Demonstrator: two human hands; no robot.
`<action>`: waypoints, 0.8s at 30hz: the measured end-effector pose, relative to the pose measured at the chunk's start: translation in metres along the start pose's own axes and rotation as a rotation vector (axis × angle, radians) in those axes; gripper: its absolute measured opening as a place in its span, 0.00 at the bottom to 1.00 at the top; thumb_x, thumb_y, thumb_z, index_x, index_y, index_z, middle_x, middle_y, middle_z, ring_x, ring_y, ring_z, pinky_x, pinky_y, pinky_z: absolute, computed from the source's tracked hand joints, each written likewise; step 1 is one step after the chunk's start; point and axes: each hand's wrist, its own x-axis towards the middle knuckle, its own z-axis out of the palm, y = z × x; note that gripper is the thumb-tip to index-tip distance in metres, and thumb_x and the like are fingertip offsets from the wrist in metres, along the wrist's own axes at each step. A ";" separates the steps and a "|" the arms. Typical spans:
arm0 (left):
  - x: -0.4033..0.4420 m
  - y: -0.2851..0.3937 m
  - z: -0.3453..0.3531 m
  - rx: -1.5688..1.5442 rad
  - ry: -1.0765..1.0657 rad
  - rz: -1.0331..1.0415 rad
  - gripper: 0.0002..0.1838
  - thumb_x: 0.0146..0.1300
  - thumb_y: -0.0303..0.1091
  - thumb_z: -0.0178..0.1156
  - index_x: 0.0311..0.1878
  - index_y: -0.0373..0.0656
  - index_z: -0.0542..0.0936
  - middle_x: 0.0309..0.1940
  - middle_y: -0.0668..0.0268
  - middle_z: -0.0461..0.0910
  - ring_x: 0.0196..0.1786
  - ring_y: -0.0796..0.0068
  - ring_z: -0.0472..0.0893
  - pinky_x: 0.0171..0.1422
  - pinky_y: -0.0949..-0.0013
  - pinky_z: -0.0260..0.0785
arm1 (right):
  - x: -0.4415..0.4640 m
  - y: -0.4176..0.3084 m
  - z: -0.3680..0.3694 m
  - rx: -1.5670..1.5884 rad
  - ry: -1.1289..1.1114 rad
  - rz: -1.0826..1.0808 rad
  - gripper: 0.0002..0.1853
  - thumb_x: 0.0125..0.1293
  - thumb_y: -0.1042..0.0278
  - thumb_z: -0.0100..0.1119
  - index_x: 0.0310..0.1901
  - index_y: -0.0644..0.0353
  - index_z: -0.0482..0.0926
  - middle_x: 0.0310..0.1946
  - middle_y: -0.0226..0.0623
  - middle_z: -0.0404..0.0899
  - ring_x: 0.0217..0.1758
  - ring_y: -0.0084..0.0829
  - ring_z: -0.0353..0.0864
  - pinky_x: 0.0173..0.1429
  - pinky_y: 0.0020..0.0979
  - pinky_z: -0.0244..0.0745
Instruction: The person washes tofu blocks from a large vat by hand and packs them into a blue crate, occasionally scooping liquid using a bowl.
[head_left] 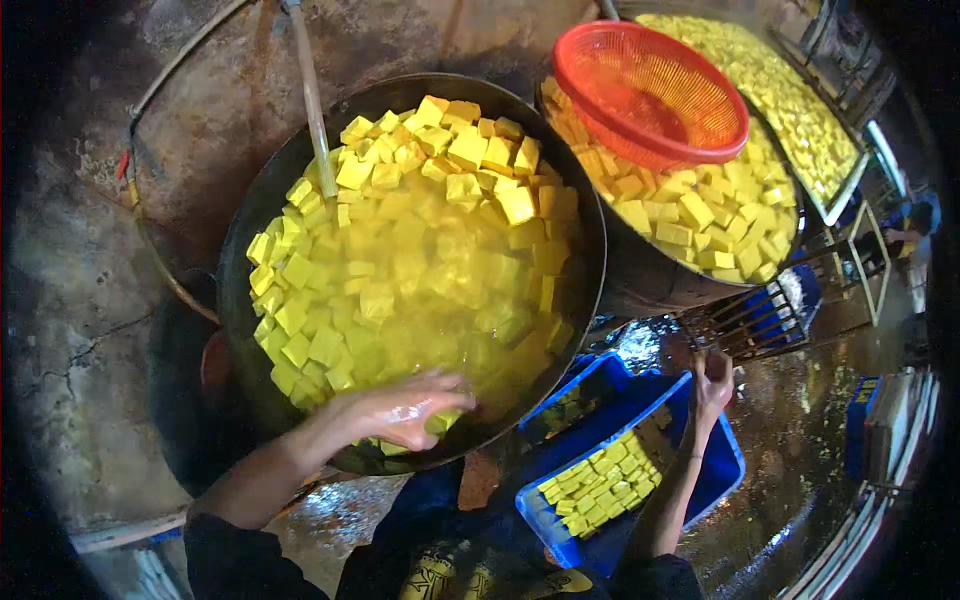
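Observation:
A large round metal pot (592,300) holds many yellow tofu blocks (375,300) in cloudy yellow liquid. At its near rim, my left hand (415,408) is wet, with its fingers curled over a yellow tofu block (442,421). A wooden-looking stick (316,110) leans into the pot from its far side. My right hand (712,382) is raised beyond the blue crate (735,462), its fingers bent closed; anything inside them is hidden. Smaller yellow blocks (605,482) lie in rows in that crate.
A red plastic basket (650,95) rests on a second vat of yellow blocks (725,225). Behind it is a tray heaped with yellow pieces (770,90). A dark metal rack (740,318) stands at the right on wet floor. A hose (145,225) curves along the left.

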 end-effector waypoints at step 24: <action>0.007 -0.122 -0.037 0.448 0.151 -0.294 0.10 0.53 0.28 0.59 0.39 0.36 0.81 0.42 0.47 0.80 0.51 0.51 0.78 0.55 0.59 0.71 | -0.029 -0.366 0.250 -0.584 -0.996 -0.893 0.13 0.52 0.56 0.60 0.33 0.54 0.82 0.30 0.46 0.81 0.35 0.46 0.83 0.38 0.42 0.79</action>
